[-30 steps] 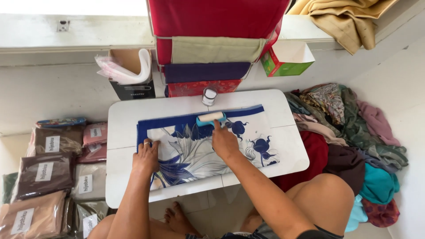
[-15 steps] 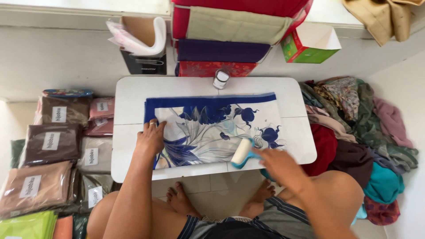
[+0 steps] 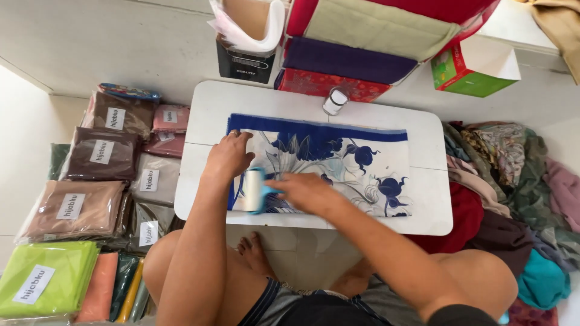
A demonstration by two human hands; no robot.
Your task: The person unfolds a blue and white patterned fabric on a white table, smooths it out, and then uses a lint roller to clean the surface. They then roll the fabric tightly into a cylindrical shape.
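A folded white cloth with a blue flower print and blue border [image 3: 338,160] lies flat on a small white table [image 3: 423,130]. My left hand [image 3: 229,156] presses down on the cloth's left end, a ring on one finger. My right hand [image 3: 305,190] grips the light blue handle of a white lint roller [image 3: 251,190], which rests on the near left part of the cloth, just below my left hand. My bare knees and feet show under the table's near edge.
A small white-capped bottle [image 3: 334,101] stands at the table's far edge. Stacked folded fabrics [image 3: 362,45], a black box [image 3: 244,60] and a green box [image 3: 474,66] sit behind. Packaged cloths [image 3: 90,199] lie left; loose clothes [image 3: 513,199] are heaped right.
My right hand carried the roller from the cloth's far edge to its near right side, then across to the near left. The view has shifted, and my left hand stayed on the cloth.
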